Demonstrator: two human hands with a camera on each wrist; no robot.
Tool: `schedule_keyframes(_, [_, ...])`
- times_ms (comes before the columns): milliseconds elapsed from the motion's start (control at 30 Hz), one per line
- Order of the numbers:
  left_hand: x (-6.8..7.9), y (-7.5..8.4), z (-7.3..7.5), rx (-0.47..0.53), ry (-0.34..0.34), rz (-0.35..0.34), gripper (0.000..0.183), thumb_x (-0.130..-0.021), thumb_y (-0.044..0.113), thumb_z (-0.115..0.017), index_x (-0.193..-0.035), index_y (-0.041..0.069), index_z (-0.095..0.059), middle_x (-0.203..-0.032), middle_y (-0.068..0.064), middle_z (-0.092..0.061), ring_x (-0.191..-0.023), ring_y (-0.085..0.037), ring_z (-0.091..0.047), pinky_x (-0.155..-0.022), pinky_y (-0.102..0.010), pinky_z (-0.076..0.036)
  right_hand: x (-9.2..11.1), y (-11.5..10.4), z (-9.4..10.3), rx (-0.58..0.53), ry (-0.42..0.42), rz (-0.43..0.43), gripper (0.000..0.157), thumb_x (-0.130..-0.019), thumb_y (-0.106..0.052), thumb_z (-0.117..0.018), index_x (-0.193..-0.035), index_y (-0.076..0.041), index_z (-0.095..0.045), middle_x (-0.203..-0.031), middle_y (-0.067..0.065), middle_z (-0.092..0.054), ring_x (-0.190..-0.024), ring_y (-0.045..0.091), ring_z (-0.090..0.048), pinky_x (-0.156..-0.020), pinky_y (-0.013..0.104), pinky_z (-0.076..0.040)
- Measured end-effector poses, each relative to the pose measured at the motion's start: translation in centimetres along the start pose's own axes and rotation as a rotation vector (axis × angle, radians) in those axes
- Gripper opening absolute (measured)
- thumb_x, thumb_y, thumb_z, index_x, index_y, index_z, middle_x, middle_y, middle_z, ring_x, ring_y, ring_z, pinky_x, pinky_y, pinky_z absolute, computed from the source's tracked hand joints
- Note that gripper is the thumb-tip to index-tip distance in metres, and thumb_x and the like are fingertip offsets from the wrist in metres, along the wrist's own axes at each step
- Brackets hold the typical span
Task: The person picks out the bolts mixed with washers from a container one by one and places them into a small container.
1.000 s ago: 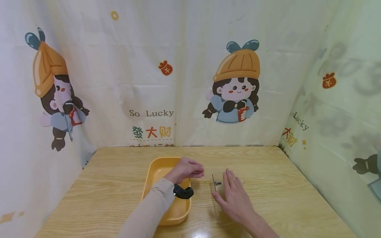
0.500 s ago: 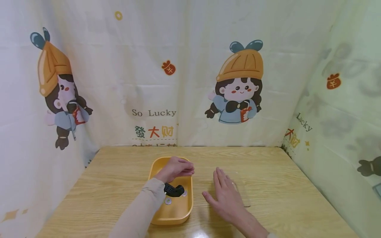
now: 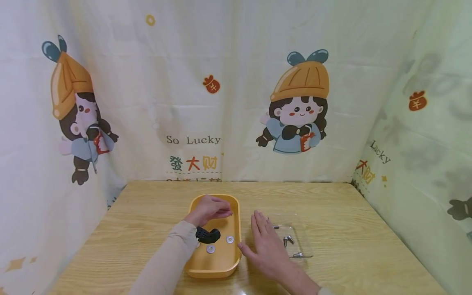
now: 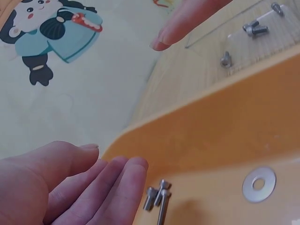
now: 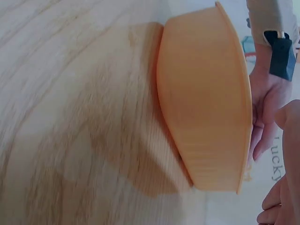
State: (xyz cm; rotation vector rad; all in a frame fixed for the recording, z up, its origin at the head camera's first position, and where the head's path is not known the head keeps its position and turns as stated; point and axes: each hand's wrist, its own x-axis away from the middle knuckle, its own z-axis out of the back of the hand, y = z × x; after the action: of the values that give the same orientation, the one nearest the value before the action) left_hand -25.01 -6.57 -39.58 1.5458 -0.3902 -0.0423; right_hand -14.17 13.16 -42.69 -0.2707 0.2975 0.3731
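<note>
My left hand [image 3: 209, 208] hovers over the far part of the yellow-orange tray [image 3: 221, 262], its fingers extended together and the thumb apart from them. Close to its fingertips, in the left wrist view, several metal bolts [image 4: 162, 201] appear against the tray's floor; whether they touch the fingers I cannot tell. Two flat washers [image 3: 232, 239] lie farther toward the tray's near end. My right hand [image 3: 268, 243] is held flat on edge between the tray and a clear shallow box [image 3: 300, 241], fingers straight, holding nothing. Several bolts [image 3: 291, 239] lie in that clear box, partly hidden by the hand.
A wooden table [image 3: 350, 229] carries both containers. The tray's outer wall [image 5: 201, 93] rises beside my right hand. A printed curtain [image 3: 239, 82] stands behind the table and along both sides. A black wrist strap [image 3: 208, 235] sits on the left wrist.
Both hands have moved left, the left one farther over the tray and the right one toward its right edge. The clear box and its bolts have come into sight, as have the washers.
</note>
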Motion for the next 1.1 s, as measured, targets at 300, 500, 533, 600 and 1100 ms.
schedule_keyframes(300, [-0.2, -0.7, 0.9, -0.042, 0.103, 0.041, 0.026, -0.084, 0.006, -0.059, -0.104, -0.011, -0.06, -0.101, -0.026, -0.063, -0.085, -0.029, -0.066, -0.082, -0.04, -0.052, -0.1, -1.2, -0.7, -0.014, -0.072, 0.03, 0.084, -0.087, -0.063, -0.033, -0.142, -0.001, -0.017, -0.15, 0.012, -0.011, -0.138, 0.025, -0.014, -0.114, 0.045, -0.017])
schedule_keyframes(500, [-0.5, -1.4, 1.1, -0.086, 0.157, 0.074, 0.027, -0.083, 0.004, -0.06, -0.105, -0.012, -0.059, -0.103, -0.027, -0.062, -0.088, -0.031, -0.065, -0.082, -0.039, -0.053, -0.1, -2.0, -1.2, 0.001, -0.101, 0.054, 0.088, -0.085, -0.068, -0.021, -0.141, -0.001, -0.021, -0.15, 0.013, -0.012, -0.138, 0.026, -0.016, -0.113, 0.045, -0.021])
schedule_keyframes(533, [-0.5, -1.5, 1.1, -0.092, 0.167, 0.079, 0.027, -0.083, 0.004, -0.06, -0.105, -0.011, -0.059, -0.103, -0.027, -0.062, -0.088, -0.031, -0.065, -0.082, -0.039, -0.054, -0.1, -2.1, -1.3, 0.007, -0.105, 0.059, 0.088, -0.085, -0.068, -0.02, -0.141, 0.0, -0.021, -0.15, 0.013, -0.012, -0.138, 0.026, -0.016, -0.113, 0.045, -0.022])
schedule_keyframes(600, [-0.6, -1.6, 1.0, -0.105, 0.184, 0.089, 0.027, -0.083, 0.004, -0.06, -0.105, -0.011, -0.059, -0.103, -0.026, -0.062, -0.087, -0.03, -0.065, -0.08, -0.037, -0.054, 0.0, -2.2, -1.5, 0.011, -0.11, 0.062, 0.088, -0.085, -0.068, -0.02, -0.141, 0.0, -0.021, -0.15, 0.013, -0.012, -0.138, 0.026, -0.015, -0.112, 0.045, -0.022])
schedule_keyframes(1100, [-0.9, -2.1, 1.1, -0.133, 0.209, 0.118, 0.025, -0.082, 0.006, -0.062, -0.101, -0.01, -0.062, -0.099, -0.024, -0.064, -0.082, -0.027, -0.066, -0.077, -0.035, -0.056, 0.2, -2.4, -2.0, 0.007, -0.141, 0.04, 0.085, -0.086, -0.065, -0.029, -0.143, -0.004, -0.015, -0.152, 0.009, -0.003, -0.139, 0.022, -0.008, -0.114, 0.043, -0.017])
